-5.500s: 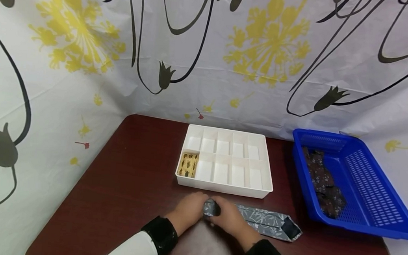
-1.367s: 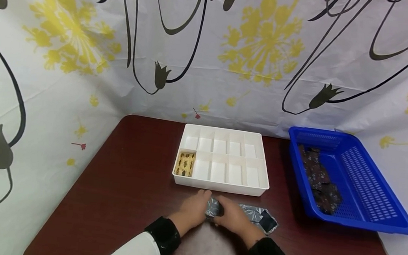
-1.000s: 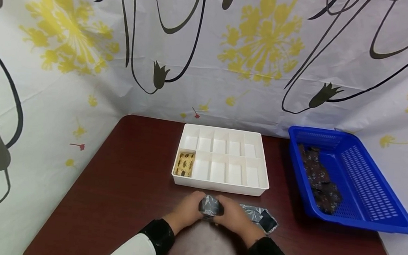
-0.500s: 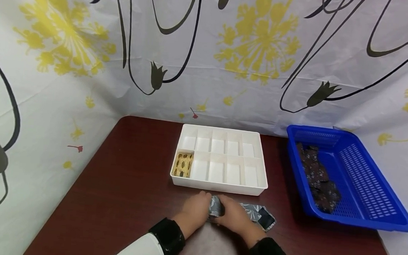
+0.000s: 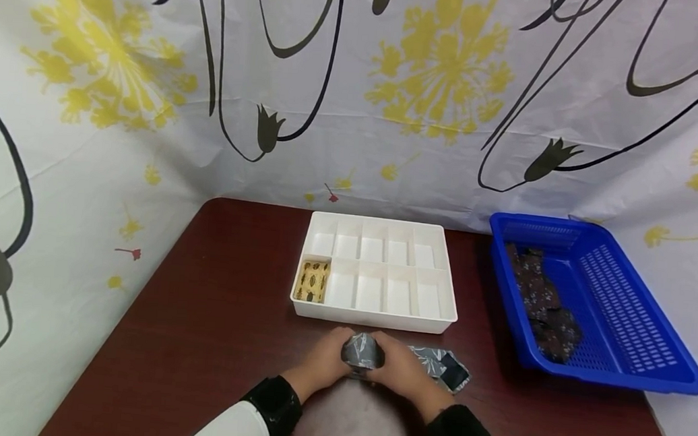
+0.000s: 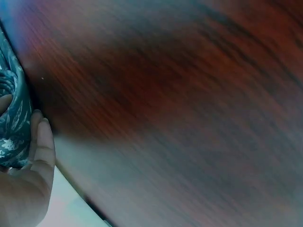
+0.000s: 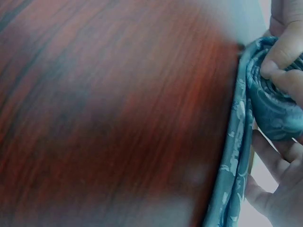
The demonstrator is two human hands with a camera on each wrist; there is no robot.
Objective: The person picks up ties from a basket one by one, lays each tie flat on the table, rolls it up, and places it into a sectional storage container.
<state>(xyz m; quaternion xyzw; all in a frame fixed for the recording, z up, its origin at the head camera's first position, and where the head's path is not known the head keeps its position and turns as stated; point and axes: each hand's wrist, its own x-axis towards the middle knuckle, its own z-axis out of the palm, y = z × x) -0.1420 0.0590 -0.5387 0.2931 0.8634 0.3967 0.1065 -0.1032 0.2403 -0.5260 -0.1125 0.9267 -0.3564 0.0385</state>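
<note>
A grey necktie [image 5: 362,352] with a pale leafy pattern is partly rolled into a coil on the table. Its flat tail, ending in a dark patch, stretches out to the right behind my right hand [image 5: 402,369]. My left hand [image 5: 321,361] grips the coil from the left side. In the right wrist view, the thumb and a finger of my right hand pinch the coiled edge of the necktie [image 7: 274,113], above the layers lying on the table. The left wrist view shows the left fingers [image 6: 43,146] against the coil's side, only partly in frame.
A white divided tray [image 5: 372,319] stands just beyond the hands. Its front left compartment holds a yellowish, dark-patterned folded item [image 5: 312,281]. At the right is a blue basket [image 5: 635,299] with dark brown patterned cloth items [image 5: 540,299]. A patterned curtain [image 5: 333,95] hangs behind the table.
The necktie's flat tail is shorter than several seconds ago, its end drawn left toward the coil. My left hand has shifted over the coil and back to its left side; my right keeps its hold.
</note>
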